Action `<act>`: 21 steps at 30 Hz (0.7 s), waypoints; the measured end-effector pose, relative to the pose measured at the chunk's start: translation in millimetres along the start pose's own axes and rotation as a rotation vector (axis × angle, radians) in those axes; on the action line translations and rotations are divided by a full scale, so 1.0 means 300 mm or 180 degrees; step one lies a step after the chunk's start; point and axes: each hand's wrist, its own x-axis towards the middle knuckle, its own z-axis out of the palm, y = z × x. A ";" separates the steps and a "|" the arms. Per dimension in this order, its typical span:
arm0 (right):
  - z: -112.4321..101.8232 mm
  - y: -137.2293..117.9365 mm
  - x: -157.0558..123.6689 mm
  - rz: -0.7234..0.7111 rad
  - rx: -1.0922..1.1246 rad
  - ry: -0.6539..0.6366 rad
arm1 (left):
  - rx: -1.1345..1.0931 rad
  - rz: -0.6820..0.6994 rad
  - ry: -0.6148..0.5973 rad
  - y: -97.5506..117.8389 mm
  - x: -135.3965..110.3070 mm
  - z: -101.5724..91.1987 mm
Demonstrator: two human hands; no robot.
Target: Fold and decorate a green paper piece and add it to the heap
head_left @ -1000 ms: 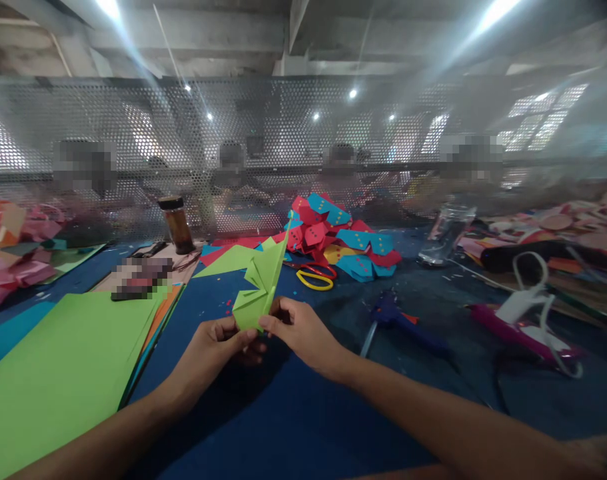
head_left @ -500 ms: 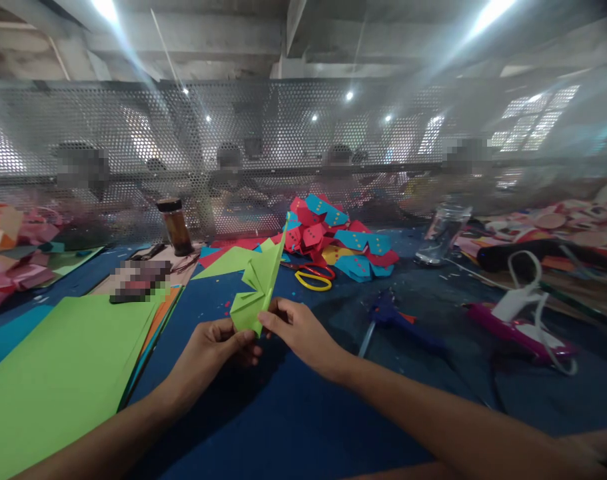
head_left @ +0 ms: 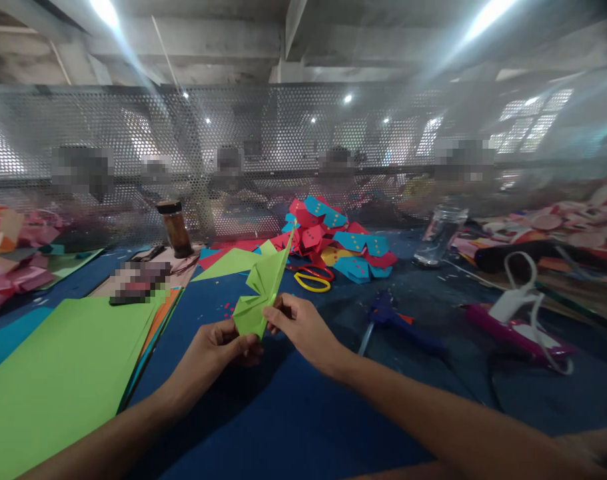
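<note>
A folded piece of light green paper (head_left: 256,303), pleated with its layers fanning out and a long point rising to the upper right, is held above the blue tabletop. My left hand (head_left: 220,347) pinches its lower left edge between thumb and fingers. On the right side of the fold, my right hand (head_left: 300,327) grips it with thumb and fingertips. Beyond it lie scissors (head_left: 313,281) with yellow and red handles, and a flat green paper piece (head_left: 223,262).
Green paper sheets (head_left: 68,360) are stacked at left. Red and blue folded paper (head_left: 323,233) is heaped behind. A blue glue gun (head_left: 398,320), a purple-and-white object (head_left: 518,327) and a glass (head_left: 440,237) stand right. A dark bottle (head_left: 174,230) stands before a perforated screen (head_left: 263,127).
The green folded paper has tilted slightly to the right and its pleats show a little wider. Both hands keep their hold, shifted only a little.
</note>
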 end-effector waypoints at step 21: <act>0.007 0.002 -0.005 -0.0046 0.0126 -0.0080 | 0.0062 0.0057 -0.0036 -0.003 -0.001 0.000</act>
